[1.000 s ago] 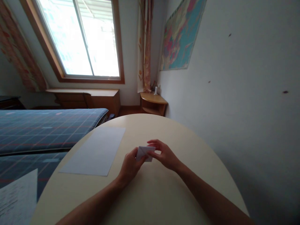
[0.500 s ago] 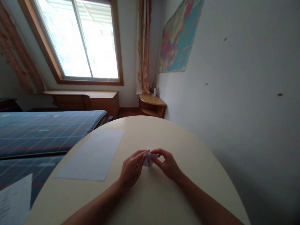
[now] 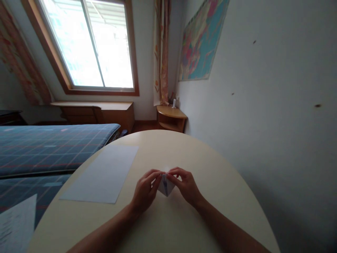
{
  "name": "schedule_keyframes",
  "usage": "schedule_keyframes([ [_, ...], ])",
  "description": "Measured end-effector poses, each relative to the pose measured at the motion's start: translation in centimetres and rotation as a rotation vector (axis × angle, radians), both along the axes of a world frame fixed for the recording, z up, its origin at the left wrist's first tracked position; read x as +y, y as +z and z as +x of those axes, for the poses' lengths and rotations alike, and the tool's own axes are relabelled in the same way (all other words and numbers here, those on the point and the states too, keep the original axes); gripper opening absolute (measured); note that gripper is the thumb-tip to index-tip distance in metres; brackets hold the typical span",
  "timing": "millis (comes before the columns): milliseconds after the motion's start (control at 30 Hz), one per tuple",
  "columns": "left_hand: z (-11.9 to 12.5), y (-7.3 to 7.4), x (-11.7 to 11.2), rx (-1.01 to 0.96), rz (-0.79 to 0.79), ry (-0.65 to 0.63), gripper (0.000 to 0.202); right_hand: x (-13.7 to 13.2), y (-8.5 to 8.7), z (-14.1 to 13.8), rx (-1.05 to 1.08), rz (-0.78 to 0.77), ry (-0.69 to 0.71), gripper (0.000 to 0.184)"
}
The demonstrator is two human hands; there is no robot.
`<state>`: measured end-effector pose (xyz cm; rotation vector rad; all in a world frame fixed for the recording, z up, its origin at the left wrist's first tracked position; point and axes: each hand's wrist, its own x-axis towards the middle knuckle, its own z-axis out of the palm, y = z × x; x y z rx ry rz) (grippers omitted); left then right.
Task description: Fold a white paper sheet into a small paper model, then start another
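A small piece of folded white paper (image 3: 168, 188), pointed at its lower end and with a dark line or gap down its middle, is held between my two hands near the middle of the round table (image 3: 181, 151). My left hand (image 3: 146, 189) pinches its upper left edge between thumb and fingers. On the other side, my right hand (image 3: 187, 185) pinches the upper right edge, thumb and fingertips close to those of the left. The fingers cover the paper's top and sides.
A large white sheet (image 3: 102, 175) lies flat on the table's left side. Past the left edge are a blue checked mattress (image 3: 58, 147) and a printed page (image 3: 18, 225). The white wall (image 3: 263, 133) runs along the right; a corner shelf (image 3: 172, 112) stands behind the table.
More of the folded paper now shows below my fingers, its lower point nearer to me. My left hand has shifted slightly left, and its fingers have moved up to the paper's top edge.
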<state>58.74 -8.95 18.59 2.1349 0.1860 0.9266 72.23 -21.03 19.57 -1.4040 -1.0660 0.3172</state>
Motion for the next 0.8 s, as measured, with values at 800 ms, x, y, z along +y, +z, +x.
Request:
schedule_keyframes([
  [800, 0.3, -0.2, 1.6, -0.123, -0.514, 0.214, 0.035, 0.5, 0.5, 2.1, -0.281, -0.003, -0.023, 0.024],
])
